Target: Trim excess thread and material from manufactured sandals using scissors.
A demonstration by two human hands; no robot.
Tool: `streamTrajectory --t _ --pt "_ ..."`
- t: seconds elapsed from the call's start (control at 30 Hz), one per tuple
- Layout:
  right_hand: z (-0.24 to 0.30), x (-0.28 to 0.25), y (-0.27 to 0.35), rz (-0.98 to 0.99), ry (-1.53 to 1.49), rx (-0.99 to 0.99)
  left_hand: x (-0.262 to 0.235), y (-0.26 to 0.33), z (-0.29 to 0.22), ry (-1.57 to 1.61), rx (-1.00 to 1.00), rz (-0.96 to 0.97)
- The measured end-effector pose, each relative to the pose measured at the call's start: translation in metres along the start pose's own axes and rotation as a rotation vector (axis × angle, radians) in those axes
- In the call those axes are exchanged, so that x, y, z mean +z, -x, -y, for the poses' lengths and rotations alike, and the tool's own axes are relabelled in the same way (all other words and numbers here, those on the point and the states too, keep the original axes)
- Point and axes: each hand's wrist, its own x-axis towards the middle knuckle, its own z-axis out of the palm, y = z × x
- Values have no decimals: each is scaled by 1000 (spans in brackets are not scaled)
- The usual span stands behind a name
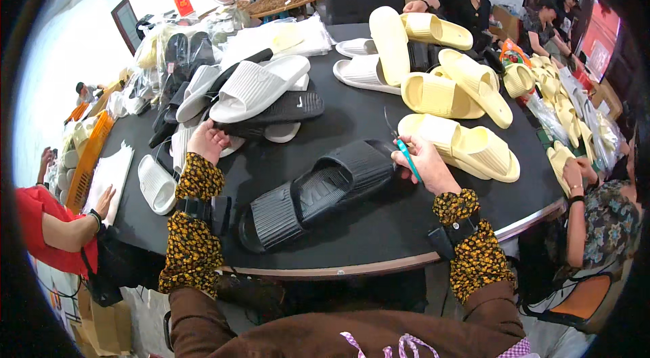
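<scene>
My left hand (208, 141) has its fingers curled at the lower edge of a white slide slipper (258, 89), which tilts on top of a pile. Beneath it lies a black slipper (291, 109) with its patterned sole facing up. In my right hand (430, 165) is a teal-handled pair of scissors (407, 155), its slender curved blades pointing away from me. A pair of black slide slippers (318, 189) rests directly in front of me, partly overlapping. The right hand hovers by their right end, next to cream-yellow slippers (462, 148).
More yellow slippers (443, 95) are heaped at the right, with white ones (369, 74) behind. A lone white slipper (157, 184) and paper sheets (110, 172) lie left, near an orange crate (91, 155). Plastic-bagged slippers (172, 50) fill the far left. Co-workers sit around the black table (379, 236).
</scene>
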Motion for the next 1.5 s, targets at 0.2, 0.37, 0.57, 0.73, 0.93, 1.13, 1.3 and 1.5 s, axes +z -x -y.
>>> streamTrajectory --t 0.2,0.37,0.57,0.73,0.93,1.13,1.3,1.5 --pt "-9 -3 -4 4 -83 0 96 29 -21 -54 -97 -17" --pt "-16 -5 -5 -4 -118 4 165 30 -52 26 54 119" --pt "-13 -5 -4 -6 -86 -3 214 21 -75 100 121 188" --pt "-11 -7 -5 -24 -68 -8 235 22 -93 172 96 234" --pt "-13 -7 -4 -7 -90 -14 253 30 -124 198 172 336" --pt "-14 -10 -5 24 -119 -21 274 39 -146 215 264 325" --pt "-14 -8 -7 21 -96 -5 283 44 -158 203 240 486" --pt "-20 -10 -6 -13 -134 -46 321 60 -136 120 236 533"
